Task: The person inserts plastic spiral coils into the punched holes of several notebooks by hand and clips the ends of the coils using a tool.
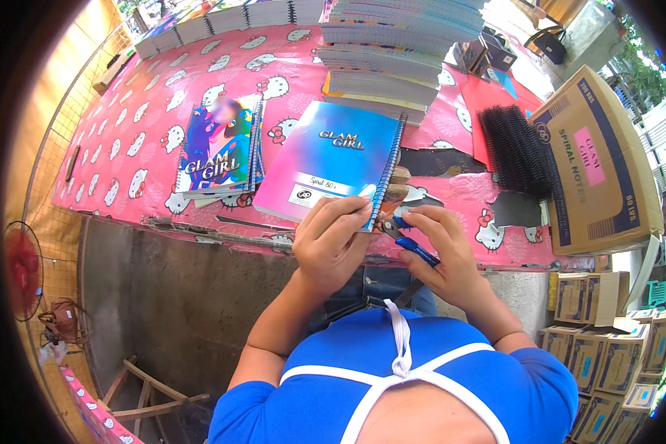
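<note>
Notebook stack [385, 63] behind held notebook [333, 163], black coils [516, 152], carton [616, 159] at right

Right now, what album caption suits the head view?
Left hand gripping a pink-and-blue spiral notebook, right hand holding blue-handled pliers at its coil.

Head cam = L one of a side-by-side pair, fisheye, pic upright, not mirrored. Looks down & fwd from head ht: wearer's shirt [362, 346] closest, btm ctr; L hand [333, 240] & R hand [448, 251] nr, abt mid-pic; table [144, 152] beyond, w/ notebook stack [392, 63] farther off, up top. V. wide: fan [22, 272] nr L rim, cartons [599, 362] nr R. Straight edges bow outward; corners dark.
</note>
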`<state>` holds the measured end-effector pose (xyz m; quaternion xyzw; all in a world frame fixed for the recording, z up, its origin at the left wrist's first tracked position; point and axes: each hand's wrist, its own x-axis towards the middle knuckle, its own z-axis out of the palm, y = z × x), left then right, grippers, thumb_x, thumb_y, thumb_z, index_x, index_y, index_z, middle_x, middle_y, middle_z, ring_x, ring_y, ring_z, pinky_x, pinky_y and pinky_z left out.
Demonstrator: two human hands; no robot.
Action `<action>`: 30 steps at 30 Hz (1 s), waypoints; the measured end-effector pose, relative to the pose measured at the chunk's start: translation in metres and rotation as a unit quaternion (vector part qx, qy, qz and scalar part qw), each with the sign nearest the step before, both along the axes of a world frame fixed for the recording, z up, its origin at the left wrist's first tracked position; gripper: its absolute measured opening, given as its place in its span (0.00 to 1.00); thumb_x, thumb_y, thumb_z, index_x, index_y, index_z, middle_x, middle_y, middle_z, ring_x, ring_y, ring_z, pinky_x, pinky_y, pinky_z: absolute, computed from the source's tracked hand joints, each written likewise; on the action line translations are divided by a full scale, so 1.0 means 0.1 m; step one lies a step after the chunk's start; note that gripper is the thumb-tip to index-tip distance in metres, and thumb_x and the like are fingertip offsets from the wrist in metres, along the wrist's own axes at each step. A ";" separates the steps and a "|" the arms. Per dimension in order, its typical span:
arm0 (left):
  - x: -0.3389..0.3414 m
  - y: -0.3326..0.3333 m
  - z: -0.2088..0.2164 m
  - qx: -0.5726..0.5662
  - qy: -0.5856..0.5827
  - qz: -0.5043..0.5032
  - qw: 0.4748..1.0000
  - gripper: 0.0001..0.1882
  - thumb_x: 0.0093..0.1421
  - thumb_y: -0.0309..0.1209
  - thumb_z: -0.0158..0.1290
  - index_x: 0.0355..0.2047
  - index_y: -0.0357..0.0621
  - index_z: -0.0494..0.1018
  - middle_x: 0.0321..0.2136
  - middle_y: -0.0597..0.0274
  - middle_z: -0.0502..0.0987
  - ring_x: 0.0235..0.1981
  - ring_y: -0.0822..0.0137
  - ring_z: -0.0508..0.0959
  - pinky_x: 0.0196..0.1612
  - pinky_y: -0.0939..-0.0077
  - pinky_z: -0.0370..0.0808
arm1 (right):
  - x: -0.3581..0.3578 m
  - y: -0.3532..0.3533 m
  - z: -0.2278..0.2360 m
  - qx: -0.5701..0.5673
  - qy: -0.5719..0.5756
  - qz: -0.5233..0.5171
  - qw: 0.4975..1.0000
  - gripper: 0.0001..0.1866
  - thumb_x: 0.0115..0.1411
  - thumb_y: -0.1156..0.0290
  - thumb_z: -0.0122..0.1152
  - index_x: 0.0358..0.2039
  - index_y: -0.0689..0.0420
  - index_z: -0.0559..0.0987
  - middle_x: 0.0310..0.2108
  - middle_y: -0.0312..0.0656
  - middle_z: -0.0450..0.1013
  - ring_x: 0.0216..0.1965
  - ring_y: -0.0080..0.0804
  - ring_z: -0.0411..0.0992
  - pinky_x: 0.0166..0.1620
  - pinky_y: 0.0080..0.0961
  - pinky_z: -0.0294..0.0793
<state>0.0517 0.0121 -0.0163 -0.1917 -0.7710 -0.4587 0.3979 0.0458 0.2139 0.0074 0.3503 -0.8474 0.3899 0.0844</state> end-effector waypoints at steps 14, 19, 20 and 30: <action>-0.01 -0.01 0.00 -0.010 0.046 0.013 0.999 0.14 0.39 0.14 0.59 0.30 0.32 0.77 0.31 0.53 0.78 0.29 0.58 0.79 0.32 0.71 0.76 | -0.12 0.01 -0.05 -0.200 -0.418 0.099 0.881 0.20 0.58 0.68 0.61 0.47 0.65 0.74 0.40 0.46 0.74 0.40 0.33 0.73 0.43 0.27 0.73; -0.12 -0.18 0.03 -0.062 0.103 0.028 0.992 0.12 0.42 0.15 0.59 0.30 0.34 0.77 0.32 0.55 0.79 0.30 0.60 0.79 0.34 0.71 0.77 | -0.15 -0.02 -0.22 -0.302 -0.576 0.152 0.744 0.23 0.61 0.62 0.56 0.46 0.70 0.73 0.41 0.53 0.74 0.39 0.36 0.76 0.42 0.31 0.76; -0.14 -0.25 0.06 -0.018 0.097 0.093 0.991 0.10 0.45 0.16 0.59 0.31 0.35 0.77 0.32 0.56 0.79 0.31 0.62 0.79 0.35 0.72 0.77 | -0.16 0.01 -0.24 -0.251 -0.455 0.096 0.849 0.21 0.60 0.63 0.57 0.47 0.68 0.73 0.40 0.51 0.75 0.40 0.36 0.75 0.44 0.31 0.74; -0.65 -1.92 1.24 -0.009 0.380 0.347 0.857 0.03 0.58 0.20 0.50 0.33 0.35 0.72 0.31 0.58 0.76 0.30 0.68 0.73 0.36 0.77 0.72 | -0.86 0.88 -0.36 0.101 0.121 -0.161 0.974 0.22 0.50 0.68 0.67 0.45 0.61 0.76 0.52 0.51 0.68 0.53 0.49 0.67 0.54 0.40 0.66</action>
